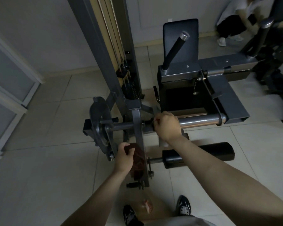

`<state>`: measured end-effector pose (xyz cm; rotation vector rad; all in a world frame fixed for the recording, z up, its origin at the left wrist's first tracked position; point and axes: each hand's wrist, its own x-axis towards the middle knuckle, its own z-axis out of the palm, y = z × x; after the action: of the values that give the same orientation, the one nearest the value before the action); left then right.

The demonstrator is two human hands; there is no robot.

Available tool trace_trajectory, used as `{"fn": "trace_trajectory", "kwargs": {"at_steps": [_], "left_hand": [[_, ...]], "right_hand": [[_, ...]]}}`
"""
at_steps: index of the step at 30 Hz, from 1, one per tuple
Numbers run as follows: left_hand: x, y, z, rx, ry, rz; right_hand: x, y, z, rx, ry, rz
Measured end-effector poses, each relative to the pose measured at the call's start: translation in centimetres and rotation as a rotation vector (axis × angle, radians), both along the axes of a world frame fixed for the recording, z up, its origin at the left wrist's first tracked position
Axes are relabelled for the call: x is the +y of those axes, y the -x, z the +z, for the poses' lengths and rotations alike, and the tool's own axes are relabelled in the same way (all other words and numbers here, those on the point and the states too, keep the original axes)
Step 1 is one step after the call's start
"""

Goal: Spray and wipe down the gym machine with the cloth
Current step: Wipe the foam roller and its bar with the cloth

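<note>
The left hand (125, 158) was curled round the dark red cloth (138, 161), holding it against the lower stretch of the lever arm (137, 126) of the gym machine (219, 82), so wiping seemed the step in hand. Done well, it called for steady pressure along the lever arm's full length, then a wrap round its edges. Right of the lever arm, the right hand (167, 126) gripped the steel bar (201, 120) in a fist, wrist bent, forearm outstretched, likely bracing
</note>
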<state>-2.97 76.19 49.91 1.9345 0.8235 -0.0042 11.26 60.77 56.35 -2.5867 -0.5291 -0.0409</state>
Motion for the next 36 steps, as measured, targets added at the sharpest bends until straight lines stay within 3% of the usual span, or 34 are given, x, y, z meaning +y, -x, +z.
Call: {"fn": "trace_trajectory", "kwargs": {"at_steps": [7, 10, 13, 17, 20, 23, 25, 28, 32, 34, 36], "left_hand": [[5.1, 0.7, 2.4, -0.191, 0.269, -0.045], [5.3, -1.8, 4.5, -0.276, 0.509, -0.062], [4.5, -5.0, 5.5, -0.303, 0.774, -0.057], [3.5, -10.3, 6.1, -0.289, 0.918, -0.038], [3.1, -13.4, 5.4, -0.231, 0.745, -0.123], [3.3, -16.8, 4.4, -0.154, 0.408, -0.266], [4.0, -19.7, 3.9, -0.082, 0.116, -0.363], [5.5, -24.0, 3.2, -0.032, -0.122, -0.403], [8.2, -29.3, 1.2, -0.19, -0.495, -0.41], [8.9, -31.9, 0.3, -0.095, -0.564, -0.526], [9.1, -34.2, -0.7, 0.069, -0.508, -0.657]], "right_hand": [[4.8, 1.6, 0.3, 0.055, 0.042, -0.085], [5.8, 1.5, 2.2, 0.251, -0.048, 0.019], [5.9, 1.6, 4.8, 0.563, -0.341, 0.138], [5.6, -2.0, 5.0, 0.647, -0.364, 0.139], [5.6, -5.3, 3.8, 0.81, -0.356, 0.119], [6.1, -8.8, 2.1, 0.892, -0.355, 0.063], [6.6, -12.3, 0.1, 0.837, -0.341, -0.018], [7.0, -17.8, -3.6, 0.675, -0.279, -0.153], [6.4, -22.9, -7.9, 0.485, -0.077, -0.197], [6.1, -23.9, -10.4, 0.53, 0.06, -0.136], [6.0, -24.0, -12.8, 0.65, 0.103, -0.082]]}}
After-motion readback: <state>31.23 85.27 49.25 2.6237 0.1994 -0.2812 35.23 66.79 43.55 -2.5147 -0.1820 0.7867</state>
